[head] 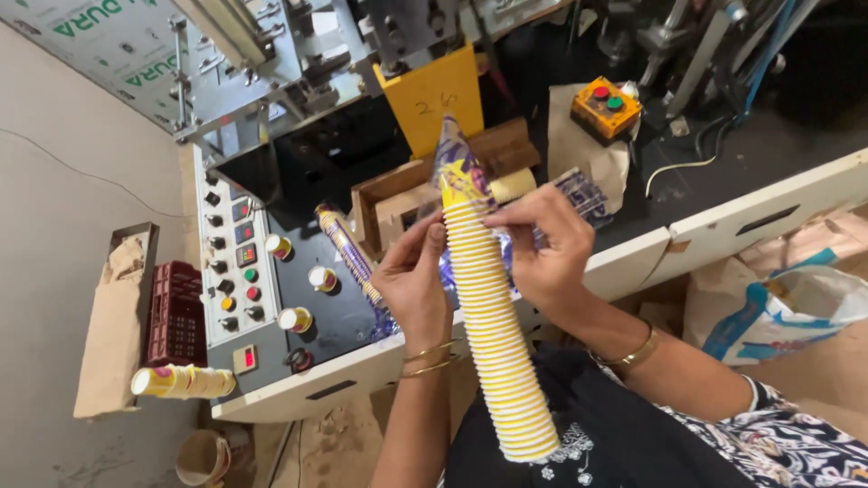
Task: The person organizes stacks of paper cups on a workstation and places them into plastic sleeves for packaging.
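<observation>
The left hand (pixel 414 276) sits at centre frame with its fingers curled and its fingertips pressed against the left side of a tall nested stack of yellow-rimmed paper cups (pixel 493 334). The right hand (pixel 542 244) closes from the other side, thumb and fingers pinching the clear purple-printed plastic sleeve (pixel 457 158) that caps the stack's upper end. The stack runs from the upper centre down to the lower centre of the frame, its base resting on the person's dark lap.

Judged from its look, the stack is light but long and bendy, prone to buckle or slide apart at any joint, so it wants support at two places along its length. The thin cup walls would crush under a hard squeeze; the film looks slippery.

Further out, another sleeved column of cups (pixel 348 258) lies on the dark machine tabletop (pixel 348 312), and a short yellow cup stack (pixel 181 381) lies at lower left beside the control panel with knobs and coloured buttons (pixel 235 262).
</observation>
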